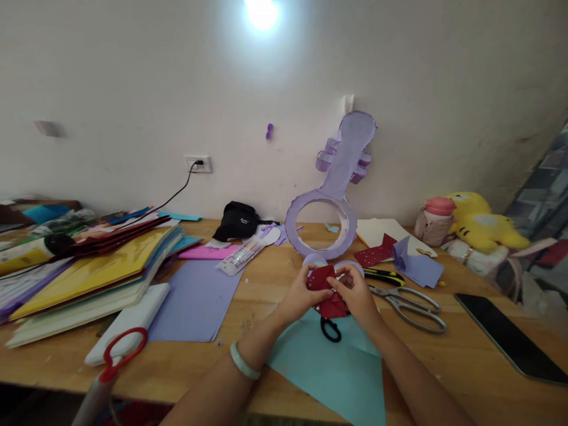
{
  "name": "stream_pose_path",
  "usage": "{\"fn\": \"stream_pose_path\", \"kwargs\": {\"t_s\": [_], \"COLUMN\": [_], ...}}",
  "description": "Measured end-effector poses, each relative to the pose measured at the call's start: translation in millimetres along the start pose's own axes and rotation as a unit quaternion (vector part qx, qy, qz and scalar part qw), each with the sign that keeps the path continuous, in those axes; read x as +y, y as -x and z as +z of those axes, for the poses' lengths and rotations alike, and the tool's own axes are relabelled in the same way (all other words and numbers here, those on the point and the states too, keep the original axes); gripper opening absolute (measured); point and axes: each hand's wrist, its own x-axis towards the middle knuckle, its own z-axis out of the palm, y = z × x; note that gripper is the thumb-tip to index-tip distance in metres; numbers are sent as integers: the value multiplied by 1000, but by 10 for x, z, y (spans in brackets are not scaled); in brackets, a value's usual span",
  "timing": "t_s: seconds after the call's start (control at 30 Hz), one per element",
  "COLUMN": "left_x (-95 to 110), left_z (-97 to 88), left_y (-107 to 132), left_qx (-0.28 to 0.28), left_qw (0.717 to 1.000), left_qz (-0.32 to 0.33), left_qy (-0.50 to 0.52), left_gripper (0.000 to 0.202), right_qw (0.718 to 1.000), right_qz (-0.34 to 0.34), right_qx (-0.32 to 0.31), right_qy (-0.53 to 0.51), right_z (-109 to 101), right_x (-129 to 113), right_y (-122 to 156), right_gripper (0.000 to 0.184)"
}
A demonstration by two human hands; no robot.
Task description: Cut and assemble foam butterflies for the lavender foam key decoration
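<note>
Between my two hands is a piece of dark red paper [323, 283] with small light specks. My left hand [302, 291] pinches its left side, thumb across the front. The thumb and fingers of my right hand [354, 289] close on its right edge. Beneath them a black scissor handle loop [331, 331] shows on a sheet of light teal paper [341, 370]; the rest of those scissors is hidden. Just behind my hands stands a lavender paper-covered ring [290, 228] with a guitar-neck-like upper part [348, 157] leaning on the wall.
Right of my hands lie metal scissors [410, 306], a yellow-black utility knife [379, 276], red paper scraps [375, 253] and a phone [506, 334]. On the left are purple sheets [193, 299], stacked coloured paper [97, 266] and a white power strip [128, 322]. A yellow plush toy [483, 222] sits at the right.
</note>
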Motion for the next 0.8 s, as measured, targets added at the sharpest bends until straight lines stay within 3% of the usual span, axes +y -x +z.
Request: {"fn": "stream_pose_path", "kwargs": {"t_s": [0.27,0.47,0.6,0.8], "left_x": [24,-1,-15,-13], "left_z": [-99,-57,-21,-41], "left_y": [-27,-17,-7,-15], "left_qx": [-34,-33,-21,-27], "left_qw": [999,998,998,999], "left_qz": [-32,-30,-24,-27], "left_qy": [22,-53,-55,-37], "left_gripper": [61,56,56,57], "right_qw": [981,985,990,992], "right_qz": [-131,-93,-65,-10], "right_qx": [-119,-115,-93,-115], "right_qy": [74,92,82,49], "right_z": [-223,-202,-163,-179], "right_x": [-96,-13,35,26], "right_y": [-71,-90,-87,-93], "right_gripper": [17,16,15,16]}}
